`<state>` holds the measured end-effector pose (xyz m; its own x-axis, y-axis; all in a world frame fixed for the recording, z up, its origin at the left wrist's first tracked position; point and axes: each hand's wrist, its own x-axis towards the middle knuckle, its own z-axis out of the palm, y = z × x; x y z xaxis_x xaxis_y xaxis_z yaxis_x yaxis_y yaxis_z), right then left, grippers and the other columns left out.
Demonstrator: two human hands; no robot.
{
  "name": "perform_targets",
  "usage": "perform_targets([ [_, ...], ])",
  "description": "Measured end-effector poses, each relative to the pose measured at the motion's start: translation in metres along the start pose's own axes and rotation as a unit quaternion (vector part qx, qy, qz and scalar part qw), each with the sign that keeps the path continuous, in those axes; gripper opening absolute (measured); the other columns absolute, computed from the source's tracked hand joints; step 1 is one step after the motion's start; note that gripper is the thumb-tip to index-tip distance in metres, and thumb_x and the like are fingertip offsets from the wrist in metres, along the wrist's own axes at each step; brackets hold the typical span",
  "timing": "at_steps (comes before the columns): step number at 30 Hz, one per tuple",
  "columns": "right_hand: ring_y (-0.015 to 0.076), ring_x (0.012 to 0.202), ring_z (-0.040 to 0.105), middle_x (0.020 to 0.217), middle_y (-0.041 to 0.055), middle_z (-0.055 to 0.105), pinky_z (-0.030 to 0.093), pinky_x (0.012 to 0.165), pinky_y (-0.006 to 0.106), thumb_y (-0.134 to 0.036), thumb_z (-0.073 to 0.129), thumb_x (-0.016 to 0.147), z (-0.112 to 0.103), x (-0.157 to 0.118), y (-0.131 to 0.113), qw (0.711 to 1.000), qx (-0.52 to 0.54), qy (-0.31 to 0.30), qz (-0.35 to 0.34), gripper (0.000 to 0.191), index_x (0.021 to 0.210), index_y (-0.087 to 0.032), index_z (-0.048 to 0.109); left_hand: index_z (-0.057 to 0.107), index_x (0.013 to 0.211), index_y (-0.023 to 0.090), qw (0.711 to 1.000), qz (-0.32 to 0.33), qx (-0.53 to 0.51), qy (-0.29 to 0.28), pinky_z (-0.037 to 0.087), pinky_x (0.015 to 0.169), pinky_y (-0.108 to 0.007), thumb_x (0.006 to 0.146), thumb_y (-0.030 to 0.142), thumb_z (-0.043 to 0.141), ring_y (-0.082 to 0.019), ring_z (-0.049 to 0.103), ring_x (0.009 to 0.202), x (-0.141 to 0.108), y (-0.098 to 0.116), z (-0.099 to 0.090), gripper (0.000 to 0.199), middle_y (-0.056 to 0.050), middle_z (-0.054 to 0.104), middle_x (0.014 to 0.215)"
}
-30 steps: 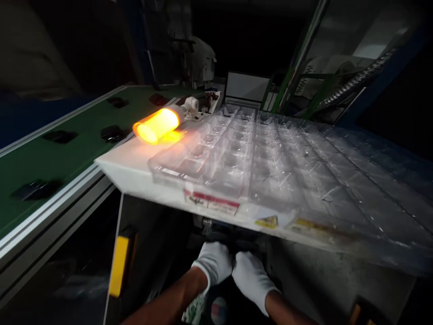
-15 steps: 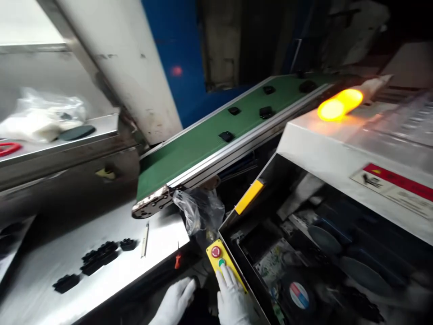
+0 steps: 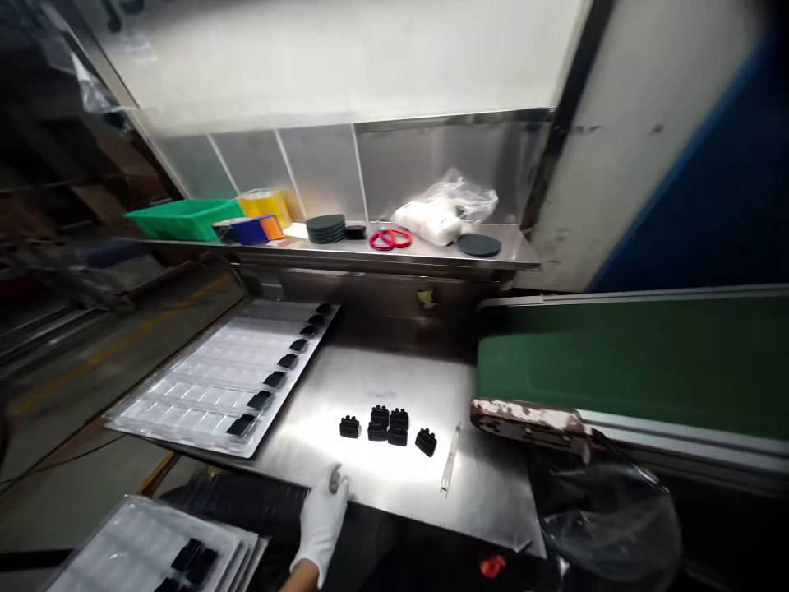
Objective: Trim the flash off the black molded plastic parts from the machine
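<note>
Your white-gloved left hand (image 3: 323,518) is hanging at the near edge of the metal surface (image 3: 394,374), its fingertips too blurred to read. Just beyond it, six black parts (image 3: 398,434) are sitting: four bunched, one to the left, one to the right. A thin pale stick (image 3: 450,462) is lying farther right. On your left, a clear tray (image 3: 209,370) is holding black pieces (image 3: 274,379) along its right side. A green belt (image 3: 647,353) is filling the right.
</note>
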<state>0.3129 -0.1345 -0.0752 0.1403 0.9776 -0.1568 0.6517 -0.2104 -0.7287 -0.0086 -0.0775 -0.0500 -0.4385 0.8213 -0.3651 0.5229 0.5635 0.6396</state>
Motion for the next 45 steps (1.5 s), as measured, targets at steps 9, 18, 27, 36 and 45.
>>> perform_targets([
  [9, 0.0413, 0.143, 0.037, 0.142, 0.0247, 0.055, 0.028, 0.12, 0.054, -0.033, 0.058, 0.071, 0.074, 0.125, -0.073, 0.998, 0.06, 0.031, 0.004, 0.072, 0.137, -0.002, 0.058, 0.048, 0.143, 0.018, 0.992, 0.111, -0.037, -0.052, 0.035, 0.115, -0.047, 0.071, 0.006, 0.071, -0.027, 0.054, 0.125, 0.12, 0.008, -0.028, 0.077, -0.01, 0.06, 0.13],
  [18, 0.0284, 0.089, 0.07, 0.12, 0.0156, 0.063, 0.059, 0.073, 0.042, -0.065, 0.063, 0.079, 0.062, 0.109, -0.113, 0.942, 0.316, 0.011, 0.115, 0.082, 0.143, -0.019, 0.038, 0.049, 0.122, 0.018, 0.925, 0.031, -0.315, -0.209, 0.046, 0.061, -0.027, 0.074, 0.014, 0.064, -0.014, 0.057, 0.07, 0.101, 0.05, -0.041, 0.051, -0.001, 0.058, 0.091],
  [27, -0.0009, 0.047, 0.041, 0.081, -0.0015, 0.055, 0.023, 0.04, 0.012, -0.049, 0.085, 0.074, -0.032, 0.065, -0.213, 0.829, 0.489, -0.192, 0.193, 0.073, 0.131, -0.017, 0.053, 0.05, 0.125, 0.013, 0.804, -0.074, -0.382, -0.449, 0.045, 0.046, -0.015, 0.079, 0.032, 0.079, -0.01, 0.062, 0.059, 0.012, 0.139, -0.086, 0.057, -0.004, 0.063, 0.084],
  [36, 0.0, 0.04, 0.036, 0.063, -0.0025, 0.058, 0.027, 0.037, 0.012, -0.05, 0.084, 0.071, -0.055, 0.031, -0.215, 0.851, 0.424, -0.225, 0.212, 0.083, 0.131, -0.007, 0.046, 0.062, 0.115, 0.014, 0.749, -0.085, -0.411, -0.512, 0.054, 0.059, -0.02, 0.063, 0.002, 0.072, -0.013, 0.066, 0.069, -0.022, 0.146, -0.097, 0.055, -0.004, 0.068, 0.094],
  [45, 0.0026, 0.037, 0.037, 0.052, -0.0031, 0.057, 0.028, 0.037, 0.014, -0.038, 0.082, 0.068, -0.055, 0.025, -0.224, 0.843, 0.405, -0.261, 0.239, 0.093, 0.14, -0.001, 0.037, 0.058, 0.121, 0.015, 0.785, -0.117, -0.403, -0.455, 0.051, 0.061, -0.023, 0.049, -0.007, 0.067, -0.017, 0.069, 0.07, -0.034, 0.133, -0.111, 0.076, -0.006, 0.072, 0.101],
])
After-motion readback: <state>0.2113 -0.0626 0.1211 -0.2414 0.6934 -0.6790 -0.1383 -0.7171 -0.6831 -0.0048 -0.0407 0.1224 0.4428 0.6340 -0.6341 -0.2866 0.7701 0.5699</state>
